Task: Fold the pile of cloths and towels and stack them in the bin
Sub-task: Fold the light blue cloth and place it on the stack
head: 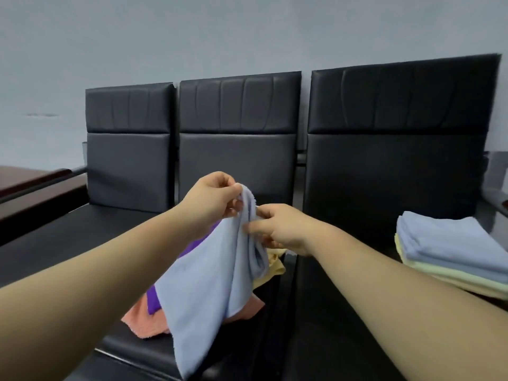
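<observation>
Left hand (211,199) and, seemingly, right hand (280,229) are pinched onto the blue cloth (209,284), hung at their six o'clock.

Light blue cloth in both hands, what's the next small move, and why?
Probably slide the right hand along the top edge, away from the left hand, to spread the light blue cloth. Both hands pinch it close together, so it hangs bunched over the unfolded pile and cannot be folded flat yet.
</observation>
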